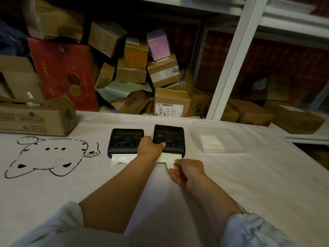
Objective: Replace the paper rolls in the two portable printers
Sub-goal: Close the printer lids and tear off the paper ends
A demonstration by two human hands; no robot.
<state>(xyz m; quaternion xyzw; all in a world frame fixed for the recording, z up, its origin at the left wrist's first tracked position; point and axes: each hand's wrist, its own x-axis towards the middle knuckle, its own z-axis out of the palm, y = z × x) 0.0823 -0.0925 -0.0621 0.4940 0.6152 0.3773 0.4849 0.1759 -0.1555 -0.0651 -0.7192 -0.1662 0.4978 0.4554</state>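
Near the bench middle, the right hand [185,171] pinches the thin, tearable paper strip [170,164], best held flat by its end, while beyond it the left hand [150,147] grips the stiff right printer [169,138] beside the left printer [126,139].

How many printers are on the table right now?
2. The left printer lies beside the cat drawing; the right printer sits next to it, with the left hand on it. None seem hidden.
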